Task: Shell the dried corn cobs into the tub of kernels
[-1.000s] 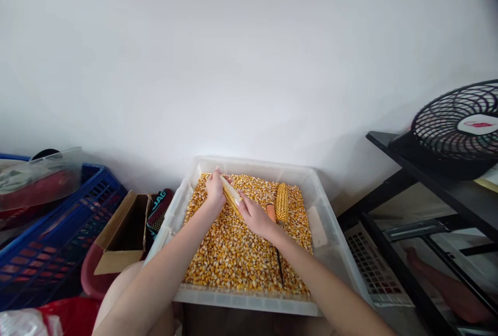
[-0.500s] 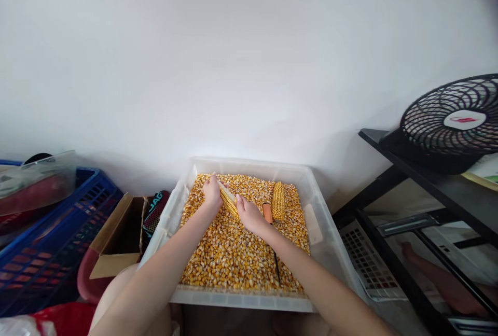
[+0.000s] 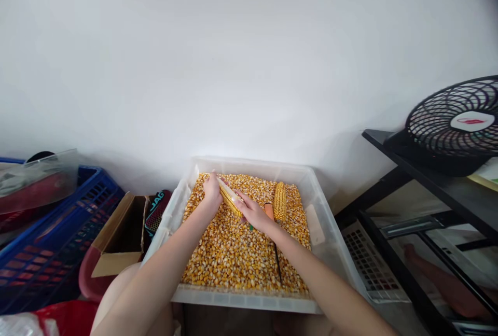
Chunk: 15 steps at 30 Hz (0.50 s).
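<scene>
Half-stripped yellow corn cob

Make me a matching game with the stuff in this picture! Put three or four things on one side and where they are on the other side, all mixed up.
Things:
1. corn cob in both hands
2. whole corn cob
3. black fan
4. blue crate

Places:
A. far left, beside the cardboard box
B. lying on the loose kernels at the right of the clear tub
C. on the black shelf at the right
D. held between the left hand and the right hand, above the kernels

Pairs: 1-D, 2-B, 3-C, 4-A
</scene>
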{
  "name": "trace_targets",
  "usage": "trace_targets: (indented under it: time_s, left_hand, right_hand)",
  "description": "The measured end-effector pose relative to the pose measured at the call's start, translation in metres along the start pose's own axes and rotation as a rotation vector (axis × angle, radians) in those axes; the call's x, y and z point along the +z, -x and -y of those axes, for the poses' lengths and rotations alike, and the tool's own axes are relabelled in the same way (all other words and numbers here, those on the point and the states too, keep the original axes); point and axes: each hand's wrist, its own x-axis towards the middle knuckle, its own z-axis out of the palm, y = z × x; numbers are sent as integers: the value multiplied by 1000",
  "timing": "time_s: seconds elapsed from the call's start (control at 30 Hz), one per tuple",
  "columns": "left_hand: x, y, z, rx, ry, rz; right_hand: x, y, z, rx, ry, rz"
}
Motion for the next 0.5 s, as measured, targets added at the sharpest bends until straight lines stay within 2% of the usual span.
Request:
trace_targets:
  time_s: [0.07,0.27,0.37,0.5]
  left_hand:
    - [0,-1,-2,-33,12,-7]
    - [-1,2,-2,-48,-24,-25]
    - [-1,4,0,-76,-27,-7]
    - [-1,2,0,-139,12,15]
  right_hand:
    - [-2,1,2,-55,21,11]
    - [-2,6,9,-213,157,-102]
    - [-2,4,7,-127,106,-83]
    - [-6,-3,4,60,-103,-15]
